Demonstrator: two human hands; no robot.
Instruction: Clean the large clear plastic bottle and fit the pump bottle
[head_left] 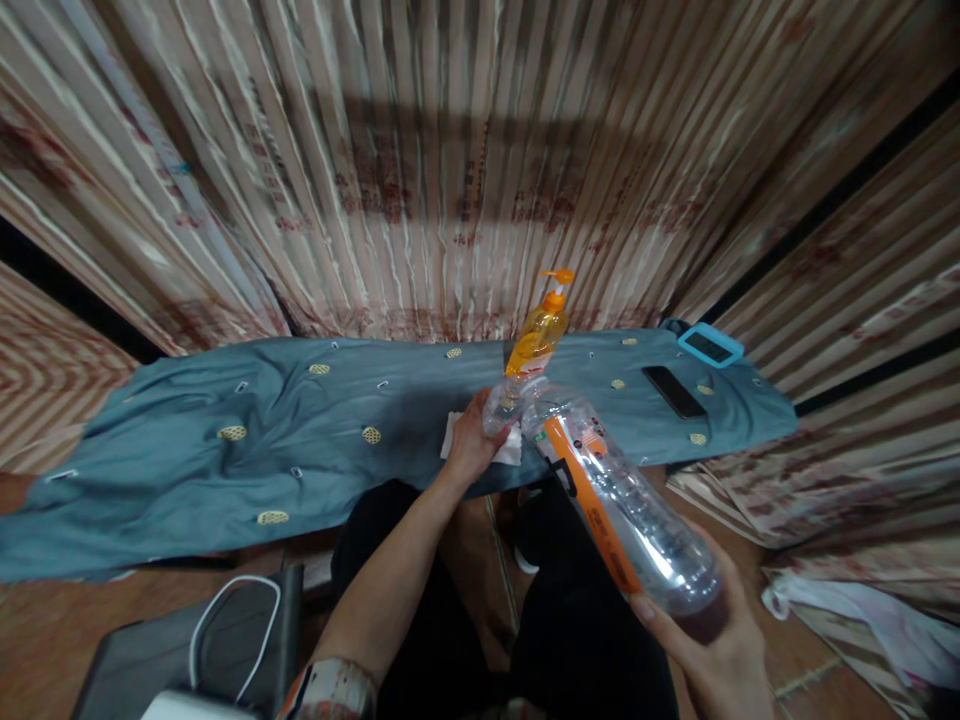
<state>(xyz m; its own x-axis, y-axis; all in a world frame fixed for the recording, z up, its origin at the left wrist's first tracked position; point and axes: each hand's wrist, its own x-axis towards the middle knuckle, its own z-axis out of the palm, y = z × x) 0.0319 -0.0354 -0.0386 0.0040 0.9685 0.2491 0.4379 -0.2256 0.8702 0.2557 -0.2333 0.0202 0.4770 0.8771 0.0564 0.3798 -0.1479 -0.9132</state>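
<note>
My right hand [709,635] is wrapped round the base of a large clear plastic bottle [637,510] with an orange label. The bottle lies tilted in the air, its narrow end pointing up and left towards my left hand [474,445]. That hand is closed round a small clear container [500,408], close to the bottle's mouth; whether the two touch I cannot tell. Beneath my left hand a white tissue [511,447] lies on the cloth. Just behind stands a pump bottle [536,340] with an orange pump top and yellow-orange liquid.
A blue-green patterned cloth [300,400] covers the long narrow table. On its right side lie a black phone [675,391] and a blue-framed digital timer [710,346]. Striped curtains [450,150] hang behind. A grey box [157,650] with a white cable is at lower left.
</note>
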